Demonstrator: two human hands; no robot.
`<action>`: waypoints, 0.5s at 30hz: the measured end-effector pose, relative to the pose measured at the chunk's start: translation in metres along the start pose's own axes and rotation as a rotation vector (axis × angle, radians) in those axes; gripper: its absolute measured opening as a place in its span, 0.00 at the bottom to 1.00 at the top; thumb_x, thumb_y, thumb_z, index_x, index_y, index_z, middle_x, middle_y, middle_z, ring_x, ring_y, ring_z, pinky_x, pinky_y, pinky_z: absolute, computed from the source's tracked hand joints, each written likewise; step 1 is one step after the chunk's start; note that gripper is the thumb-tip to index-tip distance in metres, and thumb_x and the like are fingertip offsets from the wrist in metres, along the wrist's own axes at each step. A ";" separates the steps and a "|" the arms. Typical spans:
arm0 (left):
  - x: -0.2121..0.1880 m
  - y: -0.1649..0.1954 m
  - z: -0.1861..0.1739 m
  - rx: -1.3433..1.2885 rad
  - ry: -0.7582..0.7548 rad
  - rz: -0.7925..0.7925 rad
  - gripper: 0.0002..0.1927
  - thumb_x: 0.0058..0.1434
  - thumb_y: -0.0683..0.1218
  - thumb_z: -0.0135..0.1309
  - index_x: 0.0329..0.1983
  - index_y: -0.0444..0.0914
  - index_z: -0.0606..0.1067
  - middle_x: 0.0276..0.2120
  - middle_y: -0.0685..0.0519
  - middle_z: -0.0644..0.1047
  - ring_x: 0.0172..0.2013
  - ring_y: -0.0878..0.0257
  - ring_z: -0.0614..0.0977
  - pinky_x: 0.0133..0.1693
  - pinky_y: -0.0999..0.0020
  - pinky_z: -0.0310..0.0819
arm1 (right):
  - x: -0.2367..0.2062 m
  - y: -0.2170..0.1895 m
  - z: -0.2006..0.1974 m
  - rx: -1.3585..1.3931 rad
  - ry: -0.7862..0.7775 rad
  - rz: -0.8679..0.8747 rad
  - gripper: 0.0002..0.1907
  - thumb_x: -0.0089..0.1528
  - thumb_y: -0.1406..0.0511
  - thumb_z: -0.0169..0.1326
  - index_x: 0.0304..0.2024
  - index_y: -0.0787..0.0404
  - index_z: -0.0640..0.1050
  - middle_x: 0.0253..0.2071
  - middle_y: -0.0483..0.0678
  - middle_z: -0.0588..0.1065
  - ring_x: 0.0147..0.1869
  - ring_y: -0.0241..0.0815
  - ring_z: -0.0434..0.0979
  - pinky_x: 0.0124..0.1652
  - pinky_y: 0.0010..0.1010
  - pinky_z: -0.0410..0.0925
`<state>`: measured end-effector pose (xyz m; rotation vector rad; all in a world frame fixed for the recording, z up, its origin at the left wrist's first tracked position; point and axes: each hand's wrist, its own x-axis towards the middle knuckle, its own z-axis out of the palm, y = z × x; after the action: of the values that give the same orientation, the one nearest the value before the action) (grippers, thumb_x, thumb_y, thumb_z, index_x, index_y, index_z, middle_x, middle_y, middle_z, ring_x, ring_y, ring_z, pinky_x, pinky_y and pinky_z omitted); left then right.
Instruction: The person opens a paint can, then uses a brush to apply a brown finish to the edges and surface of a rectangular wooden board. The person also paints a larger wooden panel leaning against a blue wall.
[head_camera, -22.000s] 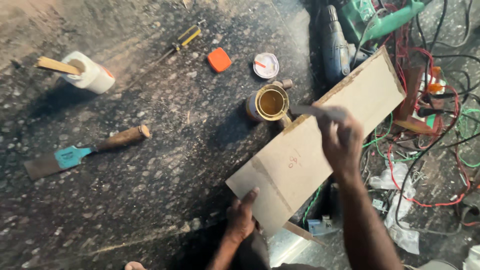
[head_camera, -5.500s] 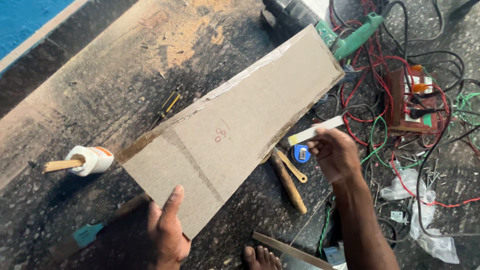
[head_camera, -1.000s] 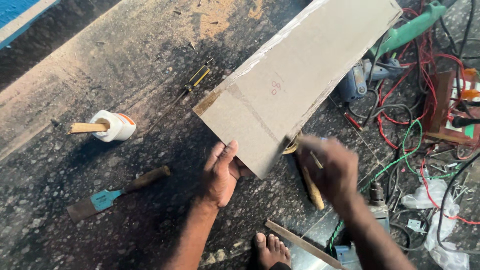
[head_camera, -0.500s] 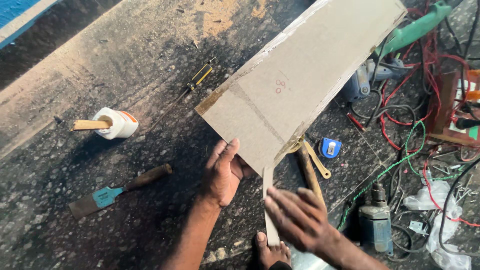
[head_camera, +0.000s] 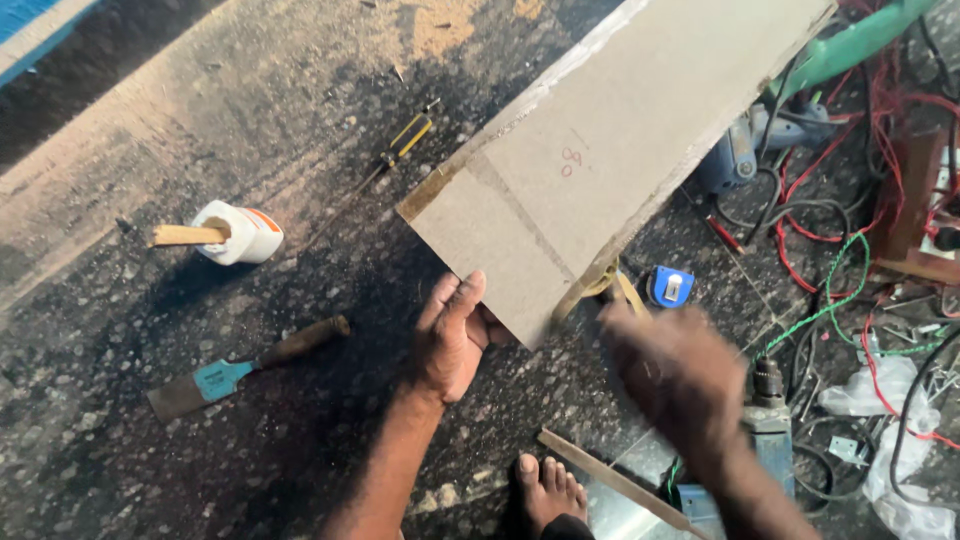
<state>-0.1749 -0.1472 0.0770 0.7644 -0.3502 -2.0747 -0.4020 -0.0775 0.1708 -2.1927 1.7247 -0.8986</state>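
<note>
Left hand (head_camera: 455, 335) grips the near corner of long brown fibreboard plank (head_camera: 610, 150). Right hand (head_camera: 680, 375), blurred, sits beside that corner; grip indeterminate. White glue tub (head_camera: 243, 232) holds a wooden stick (head_camera: 185, 235).

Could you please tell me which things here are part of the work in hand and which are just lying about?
In hand: board, left hand, right hand (blurred).

Lying about: chisel, screwdriver, white pot, blue tape measure, cables.
</note>
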 end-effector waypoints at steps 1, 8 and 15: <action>0.000 -0.001 -0.001 -0.004 -0.009 0.006 0.23 0.72 0.55 0.52 0.61 0.35 0.68 0.47 0.48 0.78 0.43 0.59 0.82 0.42 0.59 0.80 | 0.007 0.002 -0.004 -0.063 0.022 0.081 0.15 0.62 0.73 0.61 0.50 0.54 0.79 0.48 0.49 0.82 0.45 0.40 0.81 0.45 0.29 0.73; 0.001 0.001 0.003 -0.012 -0.016 -0.032 0.27 0.67 0.55 0.50 0.63 0.36 0.64 0.50 0.47 0.78 0.47 0.57 0.84 0.47 0.55 0.83 | 0.010 -0.044 0.020 0.026 -0.097 -0.241 0.22 0.59 0.68 0.62 0.55 0.63 0.77 0.45 0.50 0.82 0.43 0.39 0.83 0.35 0.32 0.70; -0.001 0.004 0.005 0.000 -0.038 -0.030 0.27 0.69 0.55 0.50 0.65 0.35 0.64 0.50 0.45 0.78 0.46 0.56 0.83 0.45 0.54 0.82 | -0.025 -0.016 0.022 -0.042 0.058 -0.173 0.15 0.64 0.69 0.62 0.54 0.60 0.78 0.45 0.47 0.83 0.42 0.33 0.82 0.36 0.30 0.67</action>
<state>-0.1748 -0.1486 0.0836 0.7349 -0.3625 -2.1195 -0.3793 -0.0535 0.1531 -2.3954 1.6119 -0.9821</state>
